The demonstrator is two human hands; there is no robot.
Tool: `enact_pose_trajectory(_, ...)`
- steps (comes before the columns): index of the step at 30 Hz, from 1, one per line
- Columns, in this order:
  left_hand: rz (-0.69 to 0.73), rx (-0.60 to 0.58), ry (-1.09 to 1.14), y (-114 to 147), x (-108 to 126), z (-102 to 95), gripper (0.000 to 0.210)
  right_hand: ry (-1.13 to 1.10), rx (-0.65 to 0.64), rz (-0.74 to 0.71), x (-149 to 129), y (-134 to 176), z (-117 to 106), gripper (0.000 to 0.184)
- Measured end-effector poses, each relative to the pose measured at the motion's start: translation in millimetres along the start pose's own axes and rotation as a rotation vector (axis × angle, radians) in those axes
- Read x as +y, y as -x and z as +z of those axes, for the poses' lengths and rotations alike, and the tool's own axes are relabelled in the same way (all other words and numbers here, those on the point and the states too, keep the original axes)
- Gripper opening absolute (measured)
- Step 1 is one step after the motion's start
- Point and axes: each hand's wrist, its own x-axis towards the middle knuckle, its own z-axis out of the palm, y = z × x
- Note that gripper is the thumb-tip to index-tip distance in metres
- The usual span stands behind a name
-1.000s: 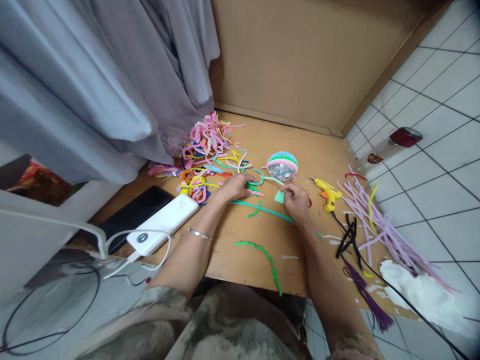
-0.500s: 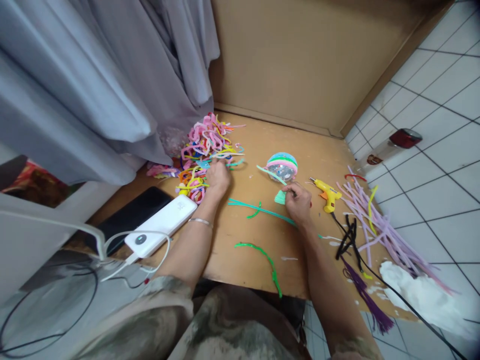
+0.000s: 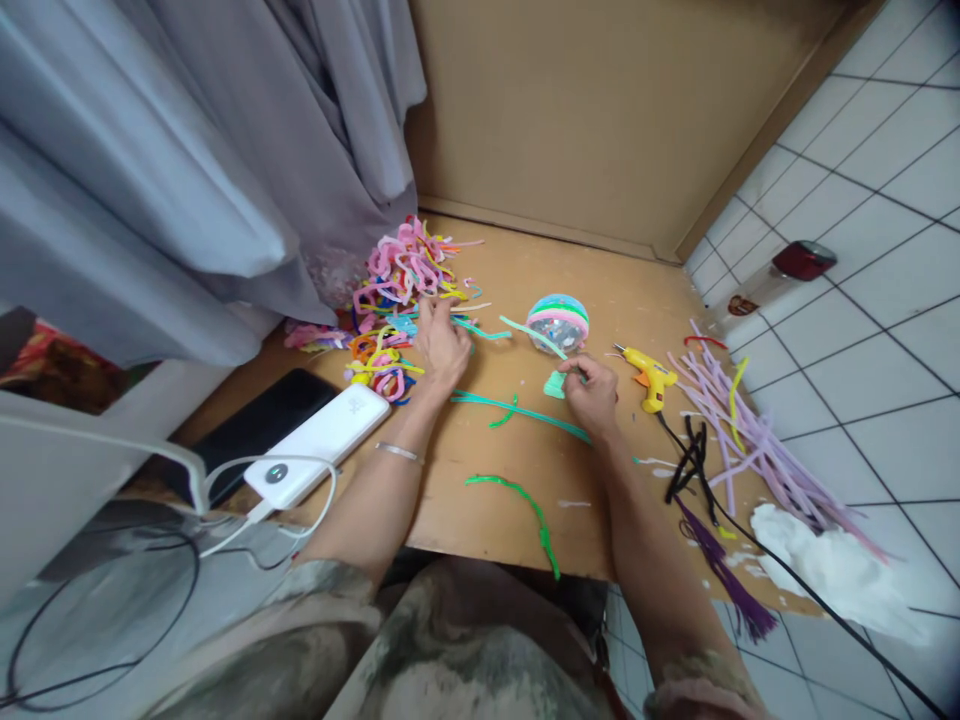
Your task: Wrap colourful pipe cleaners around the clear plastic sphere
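My left hand (image 3: 444, 345) is at the right side of a heap of coloured pipe cleaners (image 3: 409, 262), its fingers pinched on a bent teal pipe cleaner (image 3: 487, 333) that sticks out to the right. My right hand (image 3: 592, 395) pinches a mint-green pipe cleaner (image 3: 534, 335), which slants up and left. Close beside its fingers lies a small mint-green folded piece (image 3: 555, 385). Just beyond stands a clear round container (image 3: 557, 325) with blue, green and pink bands. Long teal pipe cleaners (image 3: 517, 411) run across the table below both hands.
Right of my right hand lie a yellow glue gun (image 3: 649, 378), black pipe cleaners (image 3: 688, 460), lilac ones (image 3: 765, 455) and a purple bundle (image 3: 726, 585). A green curved strip (image 3: 525, 495) lies near the front edge. At left are a white power bank (image 3: 319, 447) and a black phone-like slab (image 3: 259, 425).
My left hand has shifted slightly right, and the teal pipe cleaner reaches further out of the heap. My right hand still pinches the mint-green one. The whole view has shifted slightly.
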Motion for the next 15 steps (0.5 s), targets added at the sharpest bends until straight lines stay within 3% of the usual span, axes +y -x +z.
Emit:
enact_pose_trajectory(7, 0.118, 0.132, 0.173, -3.8, -1.9, 3.9, 0.031, 0.044, -0.03, -0.058, -0.4, -1.6, -2.0, 0.022)
enact_pose_trajectory(11, -0.089, 0.198, 0.475, -28.6, 5.7, -2.3, 0.022, 0.046, -0.037, -0.027, -1.2, -2.4, -2.4, 0.022)
enact_pose_trajectory(13, -0.241, 0.102, 0.605, -41.0, 12.3, -1.3, 0.019, 0.039, -0.042, -0.012, -1.0, -2.6, -1.9, 0.022)
enact_pose_trajectory(15, -0.356, -0.178, 0.626, -47.8, 18.7, 4.1, 0.015, 0.032, -0.039, 0.002, 0.0, -2.9, -1.6, 0.022)
